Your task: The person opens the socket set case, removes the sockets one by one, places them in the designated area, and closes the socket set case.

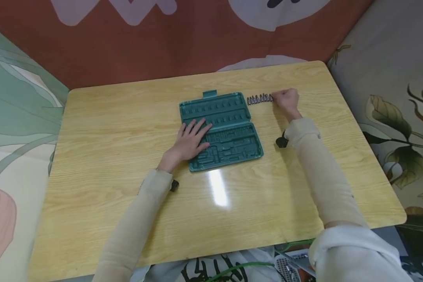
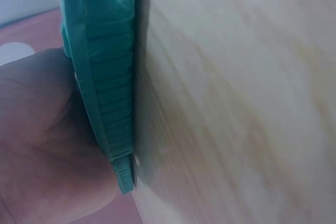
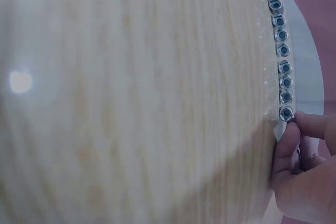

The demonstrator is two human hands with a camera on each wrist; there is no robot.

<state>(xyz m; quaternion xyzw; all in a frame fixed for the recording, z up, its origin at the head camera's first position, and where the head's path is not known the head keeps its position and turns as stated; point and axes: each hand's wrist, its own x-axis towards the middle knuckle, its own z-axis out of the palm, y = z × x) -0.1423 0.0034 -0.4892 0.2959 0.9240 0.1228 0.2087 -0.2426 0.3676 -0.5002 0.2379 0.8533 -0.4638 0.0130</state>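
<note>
An open green plastic tool case point(image 1: 232, 154) lies on the table with both halves facing up, their moulded slots bare. My left hand point(image 1: 189, 143) rests on its left side with fingers spread. In the left wrist view the case's ribbed side point(image 2: 107, 77) shows beside that hand point(image 2: 47, 145). Right of the case stands a row of several shiny metal sockets point(image 1: 259, 99). My right hand point(image 1: 286, 100) is at the row's right end, fingers curled. In the right wrist view its thumb and forefinger pinch right beside the end socket point(image 3: 286, 113); what sits between them is mostly hidden.
The wooden table point(image 1: 120, 129) reaches a red printed backdrop point(image 1: 162, 51) at the far side. A green cable point(image 1: 239, 265) and a perforated metal piece point(image 1: 290, 270) show below the near edge. A black wrist camera point(image 1: 282, 141) hangs under the right wrist.
</note>
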